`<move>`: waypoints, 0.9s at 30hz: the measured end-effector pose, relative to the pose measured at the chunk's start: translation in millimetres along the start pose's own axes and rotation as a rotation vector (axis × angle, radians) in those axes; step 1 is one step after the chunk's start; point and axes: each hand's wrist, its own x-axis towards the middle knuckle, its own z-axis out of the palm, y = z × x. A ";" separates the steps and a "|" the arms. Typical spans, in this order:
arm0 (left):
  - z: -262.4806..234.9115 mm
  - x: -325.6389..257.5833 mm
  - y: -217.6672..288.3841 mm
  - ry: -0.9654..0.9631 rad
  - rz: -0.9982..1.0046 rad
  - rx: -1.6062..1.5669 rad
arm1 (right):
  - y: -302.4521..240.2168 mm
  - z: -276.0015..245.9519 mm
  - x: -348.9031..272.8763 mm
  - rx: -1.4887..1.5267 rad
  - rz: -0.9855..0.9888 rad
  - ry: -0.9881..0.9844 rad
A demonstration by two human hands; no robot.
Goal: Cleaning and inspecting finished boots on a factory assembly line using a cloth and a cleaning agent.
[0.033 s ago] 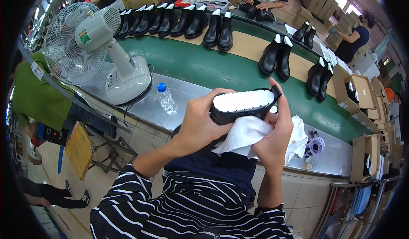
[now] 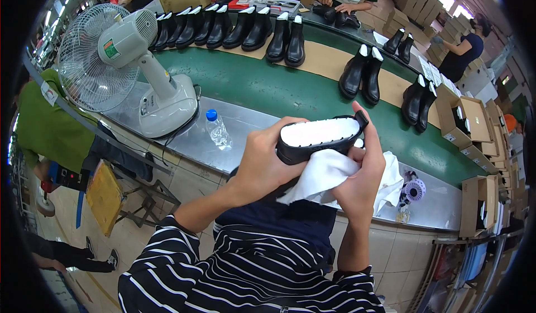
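Above the near edge of the bench I hold a black ankle boot (image 2: pixel 295 155), its white-filled top opening facing up and toward me. My left hand (image 2: pixel 267 159) is closed round its left end. My right hand (image 2: pixel 363 176) grips the right end, a fingertip at the black pull tab (image 2: pixel 362 117). A white cloth (image 2: pixel 321 174) is bunched in the same hand, against the boot's near side. The lower part of the boot is hidden by my hands and the cloth. More white cloth (image 2: pixel 389 183) shows just right of my right hand.
A large grey fan (image 2: pixel 167 103) and a plastic bottle (image 2: pixel 218 130) stand left on the metal ledge; a small purple fan (image 2: pixel 414 190) lies right. Black boots (image 2: pixel 240 29) line the green belt (image 2: pixel 245 81). Open cartons (image 2: pixel 469 120) stand right. A co-worker's hands (image 2: pixel 338 6) handle boots opposite.
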 end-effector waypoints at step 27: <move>-25.3 17.0 -7.0 0.065 0.205 0.148 | 23.2 18.6 -10.7 0.639 0.280 -0.258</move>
